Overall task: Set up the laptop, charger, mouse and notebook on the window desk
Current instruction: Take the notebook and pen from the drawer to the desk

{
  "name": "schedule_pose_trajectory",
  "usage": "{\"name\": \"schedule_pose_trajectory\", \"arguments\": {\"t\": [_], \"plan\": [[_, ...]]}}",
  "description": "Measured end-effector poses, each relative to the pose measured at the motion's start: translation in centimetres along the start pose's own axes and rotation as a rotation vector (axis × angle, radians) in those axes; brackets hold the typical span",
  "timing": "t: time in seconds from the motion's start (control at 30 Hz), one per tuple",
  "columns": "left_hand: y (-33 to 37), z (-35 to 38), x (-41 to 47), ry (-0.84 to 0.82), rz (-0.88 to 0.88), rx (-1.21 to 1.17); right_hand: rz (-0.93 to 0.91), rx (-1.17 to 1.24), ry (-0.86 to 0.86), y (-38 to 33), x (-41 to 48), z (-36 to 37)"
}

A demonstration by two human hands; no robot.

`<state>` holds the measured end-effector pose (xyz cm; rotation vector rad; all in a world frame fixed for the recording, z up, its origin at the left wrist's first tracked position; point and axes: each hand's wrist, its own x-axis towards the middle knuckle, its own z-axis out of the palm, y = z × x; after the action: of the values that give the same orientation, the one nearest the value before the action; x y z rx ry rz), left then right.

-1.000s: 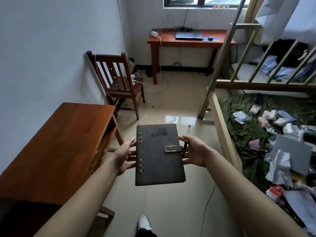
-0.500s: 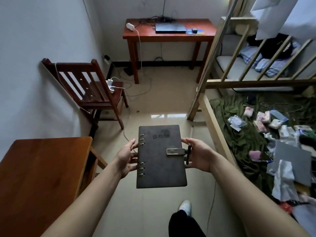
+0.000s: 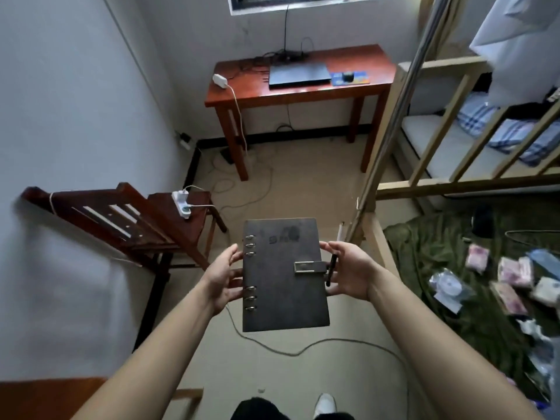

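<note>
A dark grey ring-bound notebook [image 3: 283, 277] with a metal clasp and a pen in its loop is carried flat in front of me. My left hand [image 3: 222, 275] grips its ringed spine edge and my right hand [image 3: 348, 272] grips the clasp edge. Ahead stands the red-brown window desk [image 3: 236, 97] under the window. On it lie a closed dark laptop [image 3: 298, 74], a black mouse [image 3: 348, 76] on a blue pad, and a white charger brick [image 3: 218, 80] near the left edge, its white cable hanging to the floor.
A wooden chair [image 3: 133, 225] with a white power strip [image 3: 181, 204] stands at the left wall. A wooden bunk frame [image 3: 391, 186] and a metal pole [image 3: 391, 122] border the right. A cluttered green blanket [image 3: 439, 268] lies there. Cables [image 3: 303, 348] trail across the floor.
I have walked toward the window desk; it and the chair look nearer, the near desk has slid out at the lower left. Both hands keep the notebook.
</note>
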<state>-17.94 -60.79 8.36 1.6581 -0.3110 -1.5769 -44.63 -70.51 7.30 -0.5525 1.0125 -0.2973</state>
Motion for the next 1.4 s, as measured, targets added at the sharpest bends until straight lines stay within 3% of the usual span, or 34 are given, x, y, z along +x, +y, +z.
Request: {"name": "schedule_pose_trajectory", "arguments": {"t": [0.37,0.77,1.13,1.4], "plan": [[15.5,1.7,18.9,-0.008,0.047,-0.076,-0.012,-0.009,-0.016,-19.1,15.5,-0.6],[40.8,5.2,37.1,-0.146,0.114,-0.005,-0.119,0.123,0.021,-43.2,28.7,0.4],[56.8,15.5,55.7,-0.131,0.126,0.057,-0.133,0.217,0.07,-62.8,43.1,-8.0],[71.0,25.1,66.5,-0.129,0.173,0.044,-0.155,0.126,0.14,-82.0,49.7,-13.5]]}}
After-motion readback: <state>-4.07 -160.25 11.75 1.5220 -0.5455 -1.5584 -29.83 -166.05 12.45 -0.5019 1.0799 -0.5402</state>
